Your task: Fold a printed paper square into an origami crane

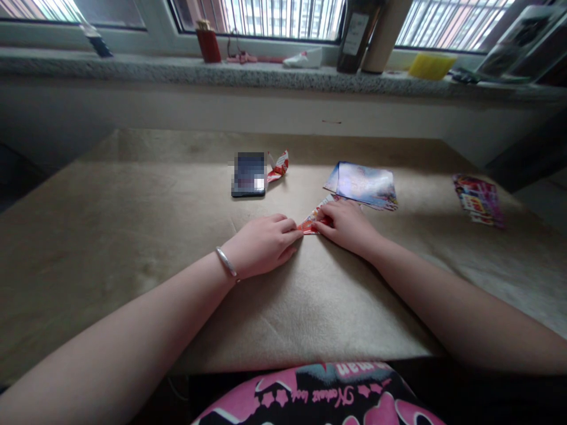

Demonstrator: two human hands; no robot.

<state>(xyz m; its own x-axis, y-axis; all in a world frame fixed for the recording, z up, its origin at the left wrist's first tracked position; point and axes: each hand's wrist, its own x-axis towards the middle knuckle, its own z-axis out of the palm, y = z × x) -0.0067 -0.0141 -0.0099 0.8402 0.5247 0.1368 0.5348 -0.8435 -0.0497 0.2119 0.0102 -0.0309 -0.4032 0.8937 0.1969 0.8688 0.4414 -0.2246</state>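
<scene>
A folded piece of red and white printed paper [309, 226] lies on the table between my two hands. My left hand [268, 245], with a silver bangle at the wrist, presses its fingertips on the paper's left corner. Over the right part of the paper rests my right hand [348, 224], its fingers bent and closed on it, hiding some of it. Just beyond my right hand is a stack of glossy bluish printed sheets [367, 182]. Farther off to the left, a folded red and white paper shape [279, 167] stands beside a dark phone-like device [248, 177].
More colourful printed cards [478, 200] lie fanned at the right of the table [133, 236]. Behind the table runs a stone windowsill [155, 72] bearing a red container [208, 42], a dark bottle [354, 41] and a yellow object [432, 66].
</scene>
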